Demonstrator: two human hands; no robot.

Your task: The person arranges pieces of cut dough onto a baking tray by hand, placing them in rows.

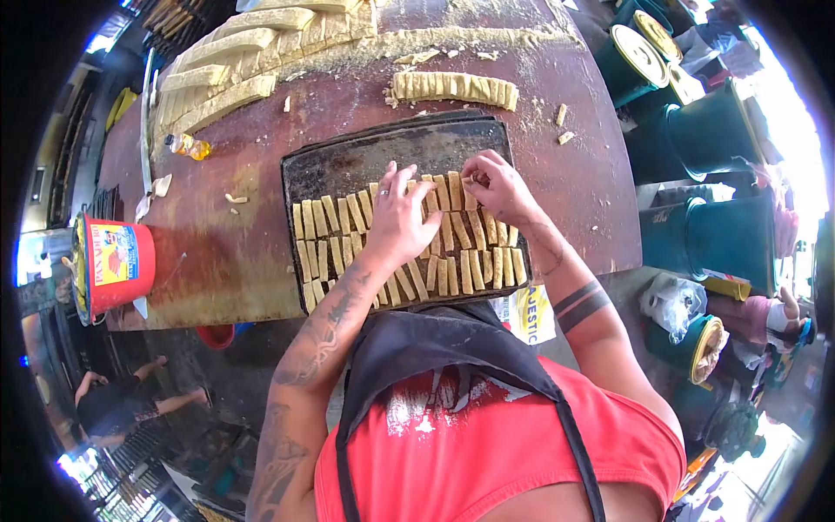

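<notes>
A dark baking tray (348, 165) lies in front of me with several rows of short dough sticks (463, 230) on its near part. My left hand (403, 217) is over the middle of the top row, palm down. Its fingers are spread and touch or hover just above the sticks. At the right end of that row, my right hand (497, 187) has thumb and fingers pinched around the top of a dough stick (470, 198). The fingers partly hide that stick.
Cut dough strips (457, 89) lie beyond the tray, with more dough (226, 100) at the far left. A small bottle (189, 146) and a red bucket (117, 265) stand left on the table (226, 270). Green drums (722, 130) line the right. Another person (113, 400) is at lower left.
</notes>
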